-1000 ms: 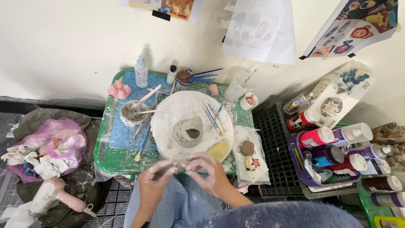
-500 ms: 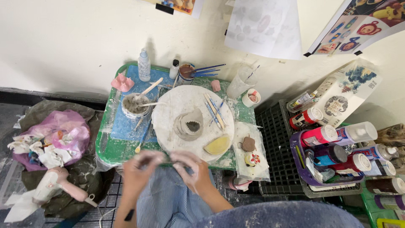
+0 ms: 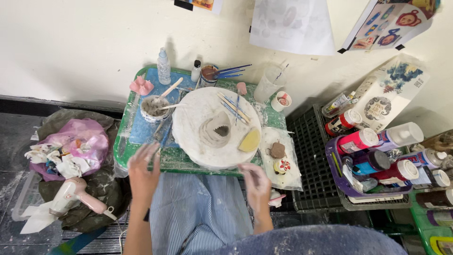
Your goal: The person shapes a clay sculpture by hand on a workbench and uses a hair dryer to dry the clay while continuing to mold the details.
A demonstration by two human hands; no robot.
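My left hand (image 3: 143,174) hovers over the near left edge of the green tray (image 3: 123,141), fingers spread, holding nothing that I can see. My right hand (image 3: 256,186) is at the near rim of the round white turntable (image 3: 193,141), fingers curled loosely; whether it holds something small is unclear. A small grey clay piece with a jagged opening (image 3: 215,131) sits in the middle of the turntable. A yellow sponge (image 3: 249,140) and several thin tools (image 3: 232,107) lie on its right side. A cup of slip with sticks (image 3: 152,107) stands at the left.
A spray bottle (image 3: 163,67), a small bottle (image 3: 195,72) and a pot of brushes (image 3: 210,74) stand at the back by the wall. A purple basket of paint bottles (image 3: 377,156) is on the right. A pink bag (image 3: 75,144) and hair dryer (image 3: 78,196) lie left.
My hands were together in front of the turntable, working something small between the fingers. They have now moved apart, left hand to the tray's left edge, right hand to the turntable's rim.
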